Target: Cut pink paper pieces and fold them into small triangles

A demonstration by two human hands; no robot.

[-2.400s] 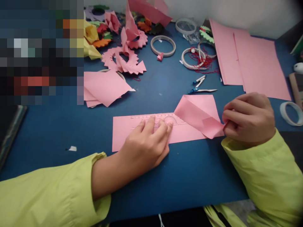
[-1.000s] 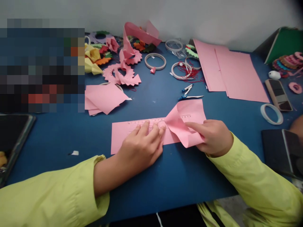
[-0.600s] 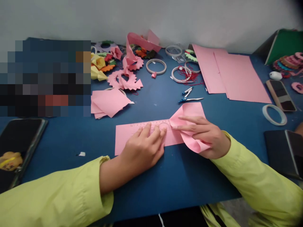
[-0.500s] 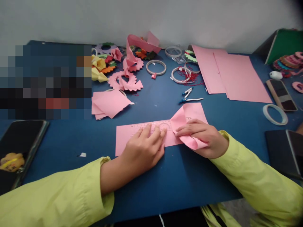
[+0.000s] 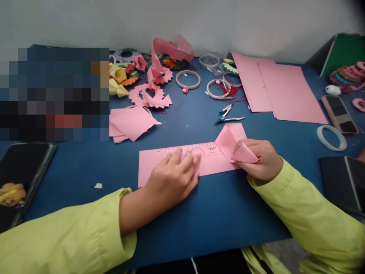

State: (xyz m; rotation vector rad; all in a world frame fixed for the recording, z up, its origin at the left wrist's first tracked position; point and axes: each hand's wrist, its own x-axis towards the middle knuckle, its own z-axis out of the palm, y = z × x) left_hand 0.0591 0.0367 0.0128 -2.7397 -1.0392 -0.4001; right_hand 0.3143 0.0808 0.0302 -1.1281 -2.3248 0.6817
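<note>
possibly the weak spot nearest the person is at the left hand point(image 5: 174, 173): its fingertips press on a clear ruler point(image 5: 210, 148) whose right end has no finger on it, so a sideways tug could swivel it and spoil the straight edge. that grip closes around nothing; the fingers are bent and a little spread, bearing down on the ruler and the pink strip point(image 5: 148, 167) beneath, which lies flat on the blue desk point(image 5: 213, 213).

a bit farther off, to the right, a pink flap point(image 5: 226, 140) stands up from the ruler's top edge. pulled hard or at a slant, the paper could crease or rip off line. here the right hand point(image 5: 261, 158) has a narrow grip, pinching the flap's folded end between thumb and fingers; how much paper is tucked inside cannot be told.

just beyond the flap lies what looks like a compass point(image 5: 225, 119), near enough that swinging paper might catch it. well behind, a white ring point(image 5: 194, 86), red thread point(image 5: 232, 91) and large pink sheets point(image 5: 293, 91) seem out of harm's way.
</note>
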